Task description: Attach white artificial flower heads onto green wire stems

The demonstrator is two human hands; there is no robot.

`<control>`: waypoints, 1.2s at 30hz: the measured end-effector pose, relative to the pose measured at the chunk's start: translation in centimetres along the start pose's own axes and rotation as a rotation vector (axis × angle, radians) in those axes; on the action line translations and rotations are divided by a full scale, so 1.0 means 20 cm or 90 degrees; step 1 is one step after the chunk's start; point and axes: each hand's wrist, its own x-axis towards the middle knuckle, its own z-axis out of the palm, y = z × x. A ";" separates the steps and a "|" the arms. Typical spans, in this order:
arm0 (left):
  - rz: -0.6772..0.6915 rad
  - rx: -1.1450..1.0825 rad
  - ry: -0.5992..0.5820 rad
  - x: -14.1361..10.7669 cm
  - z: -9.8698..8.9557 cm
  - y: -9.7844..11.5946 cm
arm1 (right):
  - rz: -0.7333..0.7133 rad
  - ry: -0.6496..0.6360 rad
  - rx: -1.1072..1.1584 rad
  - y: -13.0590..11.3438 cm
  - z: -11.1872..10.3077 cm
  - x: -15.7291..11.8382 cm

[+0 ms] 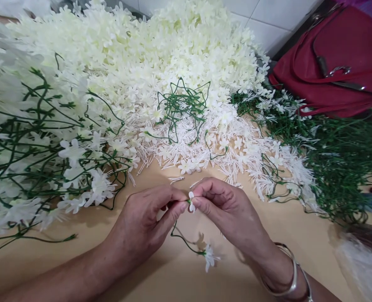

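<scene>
Thumb and forefinger of my left hand pinch the tip of a green stem just left of a small white flower. My right hand pinches that flower from the right, so both hands nearly meet. The stem curves down below my fingers and ends in another white flower over the table. Beyond my hands lie loose white flowers and thin white stamens, with a tangle of green stems on top.
A large heap of white petals fills the back. Flowered stems spread on the left. Bare green stems lie right, below a red bag. Clear plastic sits at the lower right of the tan table.
</scene>
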 end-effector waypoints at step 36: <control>-0.012 -0.075 0.003 -0.01 0.02 -0.02 | -0.023 -0.045 -0.017 -0.01 -0.05 0.02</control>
